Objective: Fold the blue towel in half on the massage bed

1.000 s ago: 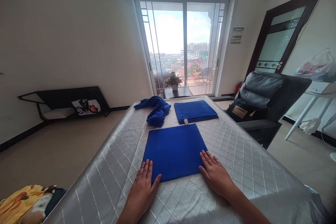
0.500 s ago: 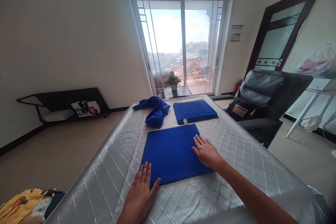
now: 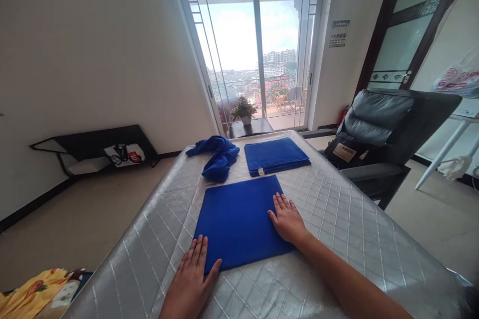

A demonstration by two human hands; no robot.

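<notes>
A blue cloth [image 3: 239,224], folded into a flat rectangle, lies in front of me on the silver quilted table cover [image 3: 329,219]. My left hand [image 3: 192,274] rests flat at its near left corner, fingers stretched out and thumb apart. On the right edge of the cloth lies my right hand [image 3: 287,217], fingers extended and palm down. Neither hand grips anything. Just beyond is a neat stack of folded blue cloths [image 3: 277,154] with a white tag at its near edge. To the left of that stack sits a crumpled blue cloth [image 3: 216,157].
A dark recliner [image 3: 385,129] stands at the table's right side. Past the far edge, a potted plant [image 3: 245,108] sits on a small dark table before the sliding glass door [image 3: 256,55]. Yellow patterned fabric [image 3: 35,291] lies at the lower left.
The camera view has shifted slightly. Both hands stay flat on the same edges of the folded cloth, which otherwise looks the same.
</notes>
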